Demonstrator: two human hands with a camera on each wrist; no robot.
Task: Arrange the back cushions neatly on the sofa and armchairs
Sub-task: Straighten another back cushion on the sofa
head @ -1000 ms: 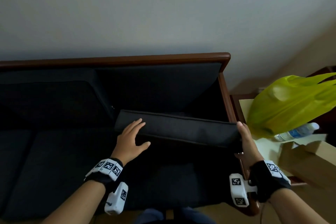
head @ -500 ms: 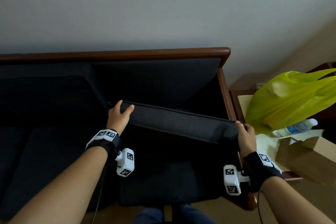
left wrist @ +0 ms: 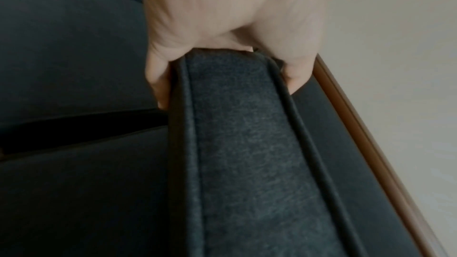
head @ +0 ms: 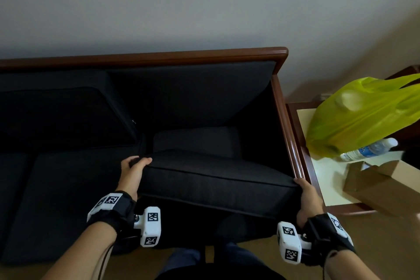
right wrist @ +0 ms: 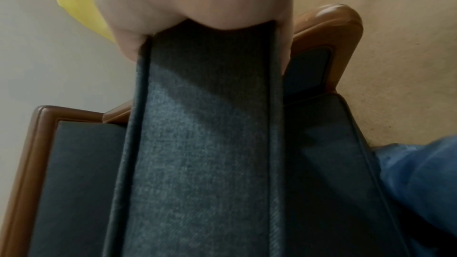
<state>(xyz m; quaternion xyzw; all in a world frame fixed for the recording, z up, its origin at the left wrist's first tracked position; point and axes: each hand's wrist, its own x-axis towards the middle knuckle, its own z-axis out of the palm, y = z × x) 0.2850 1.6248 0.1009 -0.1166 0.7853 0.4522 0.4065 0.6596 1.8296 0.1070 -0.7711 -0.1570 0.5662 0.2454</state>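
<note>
A dark grey back cushion [head: 216, 182] hangs lengthwise over the right end of the sofa seat, held at both ends. My left hand [head: 136, 166] grips its left end, thumb on top. My right hand [head: 305, 191] grips the right end beside the wooden armrest [head: 288, 132]. In the left wrist view my left hand [left wrist: 227, 65] clamps the piped cushion edge [left wrist: 247, 144] between thumb and fingers. The right wrist view shows my right hand [right wrist: 207, 32] wrapped round the cushion end [right wrist: 202, 144] the same way. Another back cushion [head: 56, 116] leans against the sofa back at the left.
The sofa's wooden top rail [head: 159, 58] runs along a pale wall. Right of the armrest a side table [head: 305, 116] carries a yellow-green plastic bag [head: 363, 120], a water bottle [head: 368, 150] and a brown cardboard box [head: 381, 184]. My blue-trousered legs [head: 181, 257] stand against the sofa front.
My left hand left the cushion's top face, slid to its left end and took hold. The cushion has come forward toward me and now lies flatter; my right hand kept its end.
</note>
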